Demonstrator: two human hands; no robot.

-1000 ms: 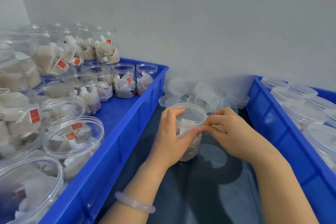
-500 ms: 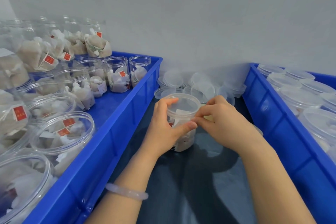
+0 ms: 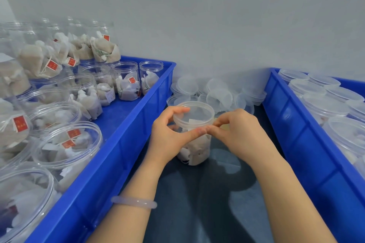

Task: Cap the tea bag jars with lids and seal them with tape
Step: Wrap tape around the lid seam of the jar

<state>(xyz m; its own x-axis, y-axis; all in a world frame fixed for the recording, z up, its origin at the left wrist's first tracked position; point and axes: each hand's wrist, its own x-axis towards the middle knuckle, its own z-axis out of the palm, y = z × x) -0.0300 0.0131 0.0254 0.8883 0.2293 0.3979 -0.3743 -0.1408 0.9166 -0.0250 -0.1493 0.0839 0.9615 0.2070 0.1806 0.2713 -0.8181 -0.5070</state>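
Observation:
A clear tea bag jar (image 3: 194,151) stands on the dark surface between two blue crates, with a translucent lid (image 3: 194,114) on top. My left hand (image 3: 169,138) grips the jar under the lid, thumb across the front, forefinger on the lid's rim. My right hand (image 3: 239,132) pinches something small at the lid's right edge, fingertips meeting my left thumb; tape there is too clear to make out. Loose lids (image 3: 219,92) lie piled behind the jar.
The left blue crate (image 3: 126,144) holds several open jars of tea bags (image 3: 128,82), some stacked. The right blue crate (image 3: 308,144) holds several lidded jars (image 3: 324,104). A grey wall closes off the back.
The hands and jar keep the same grip. The view has shifted slightly, and my right fingers have slid closer along the lid's edge towards my left thumb.

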